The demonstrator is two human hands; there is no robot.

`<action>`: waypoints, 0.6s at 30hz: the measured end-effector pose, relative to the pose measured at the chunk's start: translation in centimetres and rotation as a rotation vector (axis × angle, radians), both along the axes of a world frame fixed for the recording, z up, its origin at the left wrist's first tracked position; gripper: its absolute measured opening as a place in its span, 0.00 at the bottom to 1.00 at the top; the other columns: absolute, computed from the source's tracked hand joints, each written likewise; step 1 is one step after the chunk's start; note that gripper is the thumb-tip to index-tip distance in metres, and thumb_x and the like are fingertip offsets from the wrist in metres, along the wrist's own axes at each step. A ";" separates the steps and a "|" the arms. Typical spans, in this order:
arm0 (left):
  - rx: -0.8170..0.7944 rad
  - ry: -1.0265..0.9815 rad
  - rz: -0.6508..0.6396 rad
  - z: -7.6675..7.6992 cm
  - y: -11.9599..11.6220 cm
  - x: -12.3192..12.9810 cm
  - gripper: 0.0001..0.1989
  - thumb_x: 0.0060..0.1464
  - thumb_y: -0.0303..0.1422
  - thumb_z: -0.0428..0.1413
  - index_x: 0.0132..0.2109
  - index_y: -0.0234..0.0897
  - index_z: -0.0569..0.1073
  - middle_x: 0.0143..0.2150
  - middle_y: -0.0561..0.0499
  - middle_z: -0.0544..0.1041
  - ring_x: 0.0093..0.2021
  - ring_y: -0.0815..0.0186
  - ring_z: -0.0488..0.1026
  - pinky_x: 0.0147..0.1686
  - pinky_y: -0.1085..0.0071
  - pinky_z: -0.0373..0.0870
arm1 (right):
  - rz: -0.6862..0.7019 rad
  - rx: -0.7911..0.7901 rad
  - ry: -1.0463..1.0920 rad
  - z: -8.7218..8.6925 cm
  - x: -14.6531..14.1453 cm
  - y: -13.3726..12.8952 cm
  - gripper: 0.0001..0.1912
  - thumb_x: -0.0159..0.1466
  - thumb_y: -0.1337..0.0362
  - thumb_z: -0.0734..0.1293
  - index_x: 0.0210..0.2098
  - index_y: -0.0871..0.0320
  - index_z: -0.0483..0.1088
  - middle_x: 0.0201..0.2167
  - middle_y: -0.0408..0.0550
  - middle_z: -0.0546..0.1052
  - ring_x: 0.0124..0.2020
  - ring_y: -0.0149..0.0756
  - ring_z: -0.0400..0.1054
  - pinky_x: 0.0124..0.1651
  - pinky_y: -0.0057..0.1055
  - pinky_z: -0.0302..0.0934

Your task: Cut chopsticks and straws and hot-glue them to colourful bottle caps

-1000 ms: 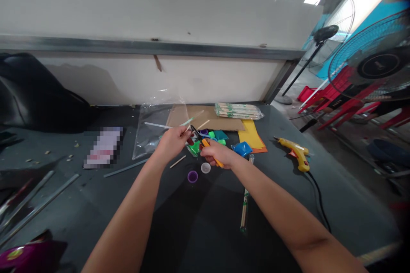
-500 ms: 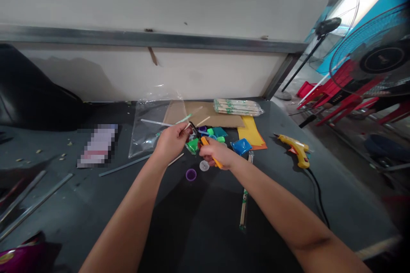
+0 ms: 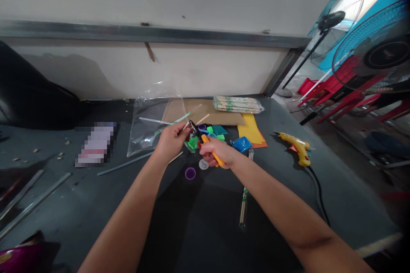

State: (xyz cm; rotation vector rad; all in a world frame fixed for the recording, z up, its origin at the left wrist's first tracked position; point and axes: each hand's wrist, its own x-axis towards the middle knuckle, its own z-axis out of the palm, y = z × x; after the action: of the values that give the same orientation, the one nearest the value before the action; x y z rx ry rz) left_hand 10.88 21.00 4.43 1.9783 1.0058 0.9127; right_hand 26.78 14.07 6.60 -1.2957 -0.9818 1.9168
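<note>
Orange-handled scissors (image 3: pixel 209 149) curled tightly in the right hand (image 3: pixel 218 153), dark blades angled toward the left hand (image 3: pixel 173 141); left fingers pinched around a thin wooden stick (image 3: pixel 201 119), exact grip partly hidden. Both hands above the middle of the tabletop (image 3: pixel 288 196). Just below, green and blue plastic pieces (image 3: pixel 211 133), a white bottle cap (image 3: pixel 203 164) and a purple bottle cap (image 3: pixel 190 173). Beyond, a clear plastic bag (image 3: pixel 150 136) and cardboard (image 3: pixel 205 111); near the far edge, bundled chopsticks (image 3: pixel 238 104); toward the right edge, a yellow glue gun (image 3: pixel 296 148).
</note>
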 end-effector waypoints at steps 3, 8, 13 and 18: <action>0.000 0.069 0.019 0.2 0.0 0.0 0.14 0.58 0.37 0.48 0.26 0.37 0.65 0.22 0.55 0.66 0.26 0.69 0.62 0.28 0.72 0.55 | 0.002 0.068 -0.143 -0.4 -0.1 0.2 0.13 0.45 0.68 0.60 0.29 0.54 0.51 0.14 0.32 0.52 0.14 0.23 0.43 0.19 0.23 0.38; 0.048 0.313 0.148 1.0 -0.3 0.1 0.13 0.56 0.34 0.47 0.23 0.38 0.65 0.20 0.55 0.67 0.24 0.68 0.63 0.27 0.71 0.53 | 0.023 0.358 -0.781 -1.2 -0.2 0.8 0.09 0.50 0.65 0.63 0.30 0.56 0.57 0.22 0.43 0.66 0.24 0.35 0.62 0.26 0.29 0.49; 0.006 0.420 0.192 2.0 -0.8 0.4 0.14 0.55 0.34 0.47 0.24 0.39 0.68 0.23 0.52 0.74 0.26 0.66 0.67 0.27 0.71 0.54 | 0.074 0.432 -0.998 -1.6 -0.4 0.6 0.10 0.55 0.60 0.61 0.36 0.58 0.60 0.33 0.53 0.73 0.35 0.46 0.69 0.30 0.33 0.55; -0.043 0.512 0.249 2.9 -1.3 0.7 0.13 0.54 0.34 0.47 0.24 0.40 0.70 0.25 0.52 0.76 0.27 0.65 0.68 0.27 0.70 0.54 | 0.048 0.465 -1.016 -1.8 -0.5 0.1 0.13 0.56 0.59 0.61 0.39 0.59 0.60 0.31 0.54 0.73 0.31 0.46 0.68 0.28 0.33 0.54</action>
State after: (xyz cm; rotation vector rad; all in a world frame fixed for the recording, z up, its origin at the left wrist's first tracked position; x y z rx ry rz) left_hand 11.57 19.67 7.35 2.1300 1.5698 0.5040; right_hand 26.28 14.18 4.81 -1.9521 -1.8002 0.8606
